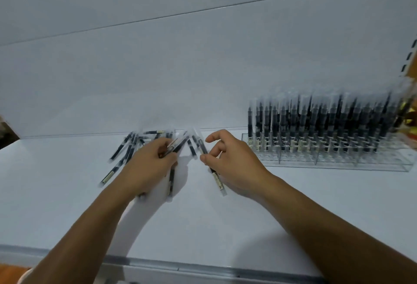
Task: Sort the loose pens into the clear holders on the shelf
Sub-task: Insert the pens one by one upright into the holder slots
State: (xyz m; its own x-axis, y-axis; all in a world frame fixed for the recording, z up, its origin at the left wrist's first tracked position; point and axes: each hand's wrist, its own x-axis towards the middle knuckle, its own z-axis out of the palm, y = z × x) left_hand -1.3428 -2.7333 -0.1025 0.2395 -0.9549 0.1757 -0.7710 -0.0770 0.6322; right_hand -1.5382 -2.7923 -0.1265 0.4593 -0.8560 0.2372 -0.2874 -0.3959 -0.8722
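Two hands are mid-gather on the smooth white shelf [203,227]: left hand [149,166] curled round a bunch of pens [176,147], right hand [232,161] pinching one slim black pen [216,176]. Just beyond, loose pens [123,152] lie fanned out. Next, I'd guess, they go to a free slot in the clear acrylic holder [338,161] far right, which is already packed upright.

— What's at the far side?
— A plain white back panel [158,69], one thin dark seam [203,10] slanting across it.
— And nearer?
— A white flat shelf [203,227] with a grey front edge [180,266]; orange-brown floor [9,272] at near left.
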